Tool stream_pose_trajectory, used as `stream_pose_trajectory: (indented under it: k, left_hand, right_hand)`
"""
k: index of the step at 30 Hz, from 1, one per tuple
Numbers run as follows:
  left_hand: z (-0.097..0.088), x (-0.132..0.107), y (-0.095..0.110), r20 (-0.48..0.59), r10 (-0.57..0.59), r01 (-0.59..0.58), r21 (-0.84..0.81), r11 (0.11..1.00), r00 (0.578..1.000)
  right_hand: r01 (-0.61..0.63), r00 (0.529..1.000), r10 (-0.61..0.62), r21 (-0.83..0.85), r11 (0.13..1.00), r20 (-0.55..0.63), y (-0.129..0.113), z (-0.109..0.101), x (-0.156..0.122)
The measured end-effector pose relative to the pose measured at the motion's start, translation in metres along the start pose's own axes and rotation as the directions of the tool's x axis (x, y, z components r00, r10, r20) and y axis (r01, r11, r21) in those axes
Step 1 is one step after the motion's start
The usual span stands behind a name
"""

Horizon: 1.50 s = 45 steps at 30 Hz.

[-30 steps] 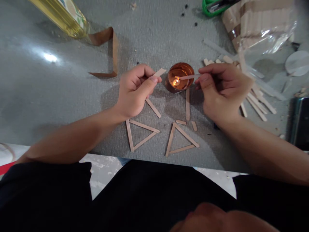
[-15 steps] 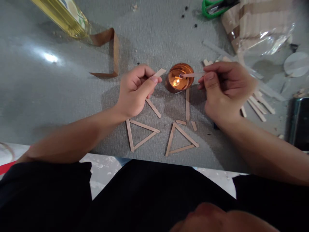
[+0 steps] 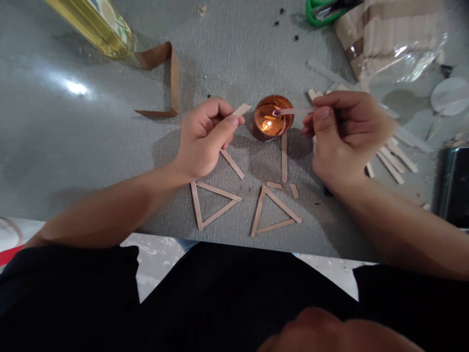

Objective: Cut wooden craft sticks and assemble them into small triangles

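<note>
A lit tealight candle point(image 3: 271, 118) in a copper cup burns on the grey mat point(image 3: 91, 146). My right hand point(image 3: 344, 134) pinches a thin stick point(image 3: 291, 111) whose tip hangs over the candle's far rim. To the candle's left, my left hand point(image 3: 205, 137) is closed on a short wooden stick point(image 3: 242, 109) that pokes out past the thumb. Two stick triangles point(image 3: 214, 203) point(image 3: 274, 212) lie near the mat's front edge. Loose sticks point(image 3: 285, 157) point(image 3: 232, 164) lie between them and the candle.
A yellow bottle point(image 3: 95, 24) lies at the back left beside a bent brown strip point(image 3: 163, 78). A plastic bag of sticks point(image 3: 392, 39) and a green tool point(image 3: 324, 11) sit at the back right. More sticks point(image 3: 394, 154) and a dark device point(image 3: 456, 183) lie on the right.
My right hand has lifted the thin stick's tip out of the flame and drawn it slightly back and right. My left hand has stayed where it was.
</note>
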<state>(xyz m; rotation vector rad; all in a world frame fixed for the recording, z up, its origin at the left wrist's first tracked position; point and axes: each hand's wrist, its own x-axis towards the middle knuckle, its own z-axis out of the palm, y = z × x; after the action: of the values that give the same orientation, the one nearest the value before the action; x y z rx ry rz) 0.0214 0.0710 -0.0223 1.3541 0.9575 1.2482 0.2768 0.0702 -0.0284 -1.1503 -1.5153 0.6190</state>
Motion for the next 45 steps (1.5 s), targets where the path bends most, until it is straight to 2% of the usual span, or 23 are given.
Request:
stream_pose_trajectory:
  k: [10,19,24,31,35,45]
  left_hand:
    - [-0.001,0.002,-0.004,0.008,0.012,-0.012,-0.011,1.0,1.0]
    - [-0.002,0.001,-0.002,0.007,-0.02,0.02,-0.022,1.0,1.0]
    - [-0.001,0.001,-0.002,0.01,0.0,0.0,-0.048,0.999,1.0]
    - [-0.002,0.002,-0.005,0.016,0.016,-0.015,-0.049,0.999,1.0]
    - [-0.002,0.002,-0.005,0.018,0.014,-0.013,-0.065,0.998,1.0]
    - [-0.002,0.002,-0.004,0.031,0.012,-0.011,-0.056,0.998,0.999]
  right_hand:
    - [0.019,1.0,-0.019,0.092,0.996,-0.007,-0.002,0.002,0.001]
    - [0.116,0.993,-0.115,0.164,0.98,-0.015,0.008,0.001,0.004]
    - [0.116,0.992,-0.106,0.189,0.975,-0.064,0.009,0.003,0.005]
    - [0.118,0.992,-0.107,0.21,0.971,-0.061,0.009,0.004,0.007]
    - [0.082,0.995,-0.069,0.207,0.975,-0.07,0.009,0.006,0.007]
    - [0.02,1.0,-0.015,0.209,0.978,-0.026,0.006,0.004,0.005]
